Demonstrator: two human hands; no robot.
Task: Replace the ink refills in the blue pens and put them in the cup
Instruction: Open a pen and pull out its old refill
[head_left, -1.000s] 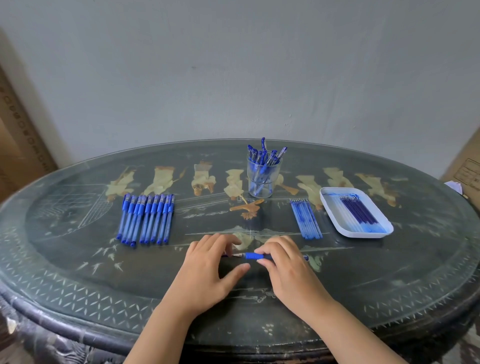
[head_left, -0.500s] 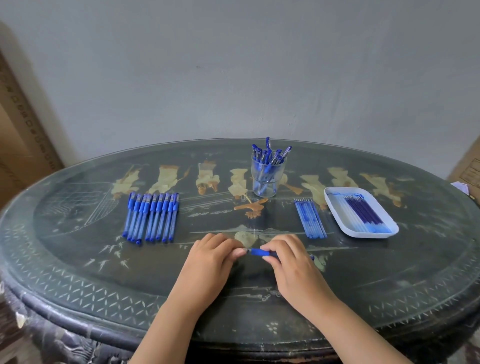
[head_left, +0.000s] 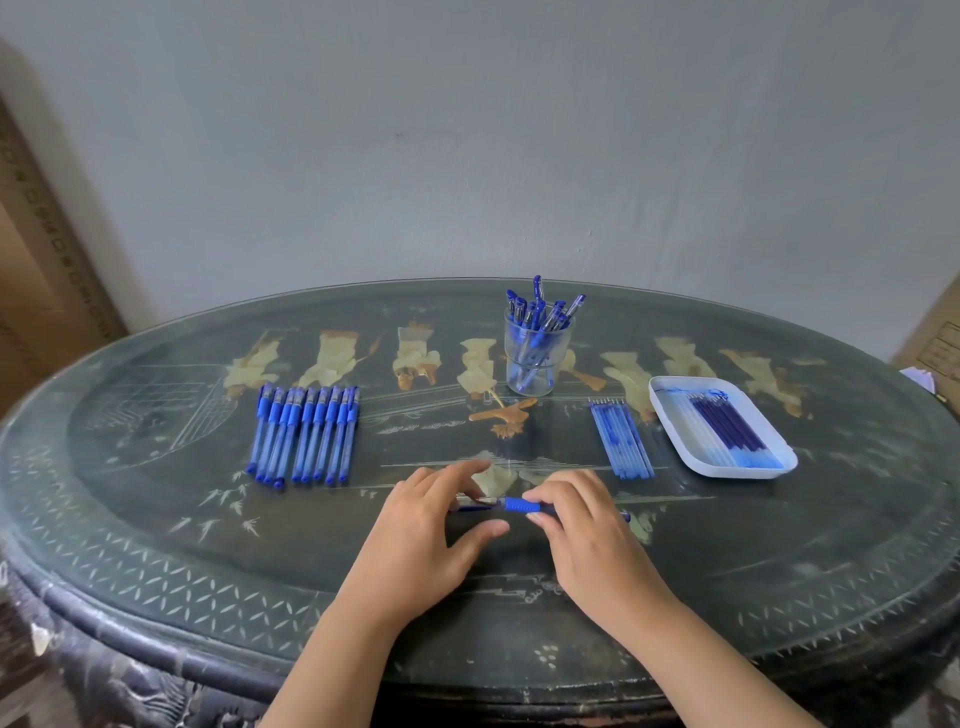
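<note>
Your right hand (head_left: 587, 535) is pinching the blue pen (head_left: 519, 504) by its grip, low over the table (head_left: 156, 519) (front middle, well short of the cup (head_left: 537, 364)). On your left hand (head_left: 426, 530) the fingers are loosely spread, thumb out, seemingly touching the tip end.

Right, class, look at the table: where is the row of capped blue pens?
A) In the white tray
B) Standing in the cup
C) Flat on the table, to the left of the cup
C: the row of capped pens lies flat on the table, left of the cup, while the tray on the right holds only thin refills.
</note>
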